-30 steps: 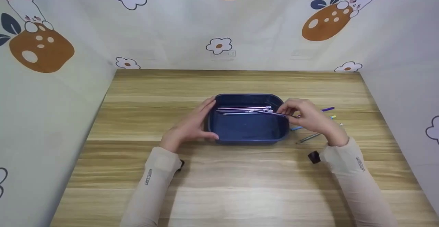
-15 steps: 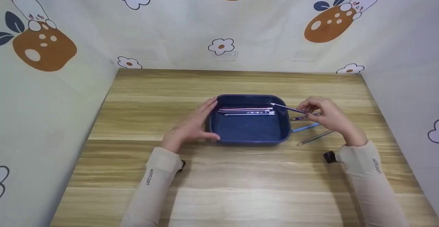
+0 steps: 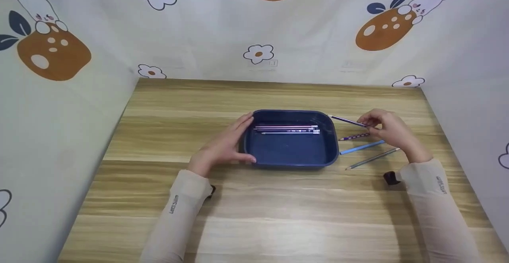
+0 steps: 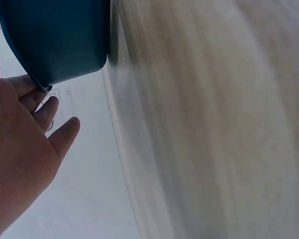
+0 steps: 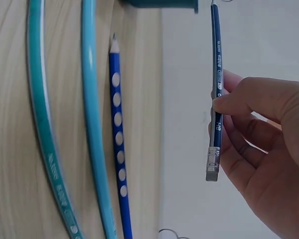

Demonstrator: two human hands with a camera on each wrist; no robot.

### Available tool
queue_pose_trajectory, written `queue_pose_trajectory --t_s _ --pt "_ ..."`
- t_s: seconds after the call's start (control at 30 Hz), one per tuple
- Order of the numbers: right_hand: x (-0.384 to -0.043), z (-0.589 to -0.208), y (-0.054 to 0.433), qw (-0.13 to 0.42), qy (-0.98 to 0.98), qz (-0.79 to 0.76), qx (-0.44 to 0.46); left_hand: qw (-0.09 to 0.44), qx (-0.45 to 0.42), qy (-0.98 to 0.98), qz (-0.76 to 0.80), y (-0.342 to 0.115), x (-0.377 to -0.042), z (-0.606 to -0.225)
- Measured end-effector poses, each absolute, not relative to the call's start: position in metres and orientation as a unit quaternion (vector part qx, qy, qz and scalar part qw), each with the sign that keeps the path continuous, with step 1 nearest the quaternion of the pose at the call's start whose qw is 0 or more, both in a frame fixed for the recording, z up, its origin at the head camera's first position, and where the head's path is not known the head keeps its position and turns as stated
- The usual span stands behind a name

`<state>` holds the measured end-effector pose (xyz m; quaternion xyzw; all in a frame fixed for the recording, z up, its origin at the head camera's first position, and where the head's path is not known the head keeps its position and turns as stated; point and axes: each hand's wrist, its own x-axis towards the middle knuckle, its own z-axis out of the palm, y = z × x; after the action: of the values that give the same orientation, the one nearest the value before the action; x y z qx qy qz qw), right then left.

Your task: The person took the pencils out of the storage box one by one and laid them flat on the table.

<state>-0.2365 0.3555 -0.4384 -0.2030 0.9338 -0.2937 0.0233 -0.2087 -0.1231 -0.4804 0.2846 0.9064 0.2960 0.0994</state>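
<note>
My left hand (image 3: 220, 144) spans the left end of a dark blue plastic box (image 3: 290, 164), its fingers at the far corner and its thumb at the near one. In the left wrist view the fingers (image 4: 65, 137) look loosely straight, some touching the box's rim. Inside the box several pencils (image 3: 288, 132) lie side by side near the middle. My right hand (image 3: 391, 130) pinches a dark blue pencil (image 5: 217, 55) between thumb and fingers. Its grey eraser end points back and its tip reaches toward the box's far right corner, raised over the table.
Right of the box lie a dotted pencil (image 3: 352, 137), a light blue pencil (image 3: 362, 147) and a grey-green pencil (image 3: 372, 159), roughly side by side on the wooden table (image 3: 262, 203). A patterned cloth wall (image 3: 206, 28) stands behind and at both sides.
My right hand has drawn back to the right from over the box with the dark blue pencil, uncovering the pencils on the table. My left hand keeps its place on the box.
</note>
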Motion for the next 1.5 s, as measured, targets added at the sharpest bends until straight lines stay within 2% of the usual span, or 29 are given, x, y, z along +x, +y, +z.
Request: queue_pose_trajectory --t_s 0.2,0.5,0.8,1.5 --pt "-0.246 -0.441 0.363 0.044 0.947 -0.263 -0.179 0.102 0.288 0.907 0.289 -0.123 -0.21 -0.479" --pt "-0.265 -0.454 0.362 0.063 0.955 -0.217 -0.19 0.104 0.282 0.908 0.292 -0.122 -0.21 -0.478" --pt "-0.274 -0.466 0.362 0.044 0.959 -0.187 -0.206 0.094 0.292 0.905 0.295 -0.121 -0.21 -0.479" --pt "-0.282 -0.48 0.358 0.044 0.958 -0.166 -0.23 0.093 0.286 0.911 0.284 -0.123 -0.207 -0.48"
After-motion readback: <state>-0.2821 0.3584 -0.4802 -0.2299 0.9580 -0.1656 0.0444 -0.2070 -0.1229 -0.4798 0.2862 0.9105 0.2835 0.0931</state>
